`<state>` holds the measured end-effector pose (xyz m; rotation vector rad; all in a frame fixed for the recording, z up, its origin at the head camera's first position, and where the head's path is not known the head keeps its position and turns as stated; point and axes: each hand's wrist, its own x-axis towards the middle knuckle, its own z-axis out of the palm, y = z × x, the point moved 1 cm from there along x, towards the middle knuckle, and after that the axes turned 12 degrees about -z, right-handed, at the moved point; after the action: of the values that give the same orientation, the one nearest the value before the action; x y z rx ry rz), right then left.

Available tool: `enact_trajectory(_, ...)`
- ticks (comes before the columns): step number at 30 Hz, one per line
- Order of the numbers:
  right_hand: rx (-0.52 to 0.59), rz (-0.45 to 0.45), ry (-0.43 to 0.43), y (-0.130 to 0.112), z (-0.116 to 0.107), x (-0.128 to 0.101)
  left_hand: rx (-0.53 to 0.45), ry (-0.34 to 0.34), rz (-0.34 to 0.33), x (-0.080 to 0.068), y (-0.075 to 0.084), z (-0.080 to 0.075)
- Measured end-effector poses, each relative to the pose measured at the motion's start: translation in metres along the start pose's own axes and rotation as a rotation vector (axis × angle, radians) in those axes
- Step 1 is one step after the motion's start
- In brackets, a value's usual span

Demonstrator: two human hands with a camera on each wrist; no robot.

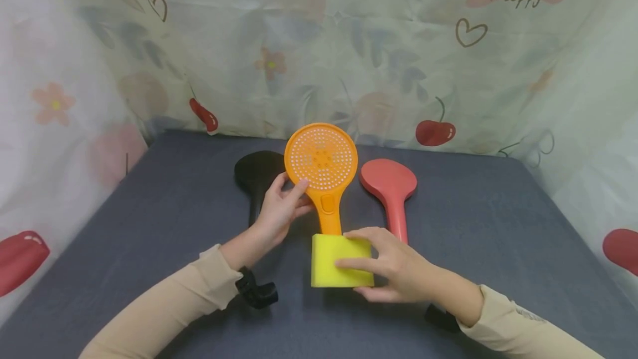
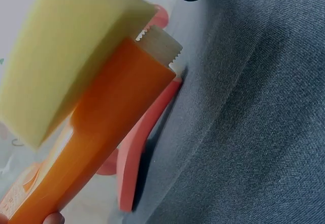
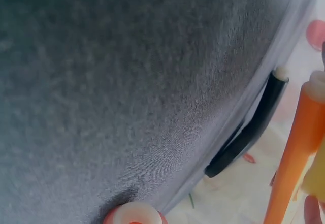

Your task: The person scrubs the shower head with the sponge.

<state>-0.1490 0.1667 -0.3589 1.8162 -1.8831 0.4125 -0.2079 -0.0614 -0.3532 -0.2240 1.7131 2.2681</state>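
My left hand (image 1: pixel 278 212) grips an orange shower head (image 1: pixel 321 160) near its neck, thumb on the front rim, its perforated face turned toward me. A yellow sponge (image 1: pixel 336 262) is pinched in my right hand (image 1: pixel 401 265), at the front of the handle. It hides the handle's lower part in the head view. From the left wrist, the orange handle (image 2: pixel 109 117) shows a pale threaded end, with the sponge (image 2: pixel 71 51) along its side. At the right wrist view's edge, the handle (image 3: pixel 292 153) and sponge (image 3: pixel 316 176) are partly cut off.
A black shower head (image 1: pixel 259 170) lies face down behind my left hand. To the right lies a red shower head (image 1: pixel 389 179), its handle end behind my right hand. Both rest on the dark grey cloth-covered table (image 1: pixel 488 220). Patterned curtains (image 1: pixel 319 43) enclose its back and sides.
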Motion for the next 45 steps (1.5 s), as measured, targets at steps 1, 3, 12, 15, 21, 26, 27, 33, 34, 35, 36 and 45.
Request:
enact_trajectory(1, 0.000, -0.013, 0.001, -0.001, 0.000, 0.000, 0.002, 0.004, -0.002, 0.000, 0.000, 0.000)
enact_trajectory(3, -0.006, -0.013, -0.007, -0.001, -0.001, -0.001, -0.004, 0.009, -0.012, 0.001, 0.000, -0.001)
enact_trajectory(12, -0.114, 0.229, 0.076, 0.018, -0.005, -0.005, -0.039, -0.015, -0.058, 0.002, -0.003, 0.000)
enact_trajectory(15, -0.117, 0.257, 0.098, 0.019, -0.005, -0.008, -0.045, -0.029, -0.068, 0.001, -0.002, 0.000)
enact_trajectory(21, -0.033, 0.224, 0.028, 0.008, -0.003, -0.011, -0.088, -0.025, -0.077, 0.003, -0.001, -0.001)
enact_trajectory(26, -0.014, 0.178, 0.025, 0.003, -0.003, -0.010, -0.120, -0.041, -0.084, 0.004, -0.002, -0.001)
enact_trajectory(27, -0.018, 0.185, 0.025, 0.004, -0.003, -0.009, -0.130, -0.050, -0.088, 0.004, -0.002, -0.001)
enact_trajectory(33, -0.025, 0.295, 0.071, 0.014, -0.004, -0.005, -0.185, -0.130, -0.123, 0.003, -0.004, 0.001)
enact_trajectory(34, -0.021, 0.307, 0.084, 0.015, -0.004, -0.005, -0.189, -0.141, -0.125, 0.003, -0.003, 0.001)
enact_trajectory(35, -0.018, 0.312, 0.096, 0.016, -0.004, -0.004, -0.194, -0.150, -0.124, 0.002, -0.003, 0.002)
enact_trajectory(36, -0.009, 0.314, 0.101, 0.016, -0.004, -0.004, -0.198, -0.154, -0.121, 0.002, -0.003, 0.002)
enact_trajectory(45, 0.049, 0.213, 0.029, -0.001, -0.006, -0.012, -0.244, -0.118, -0.086, 0.004, 0.001, 0.001)
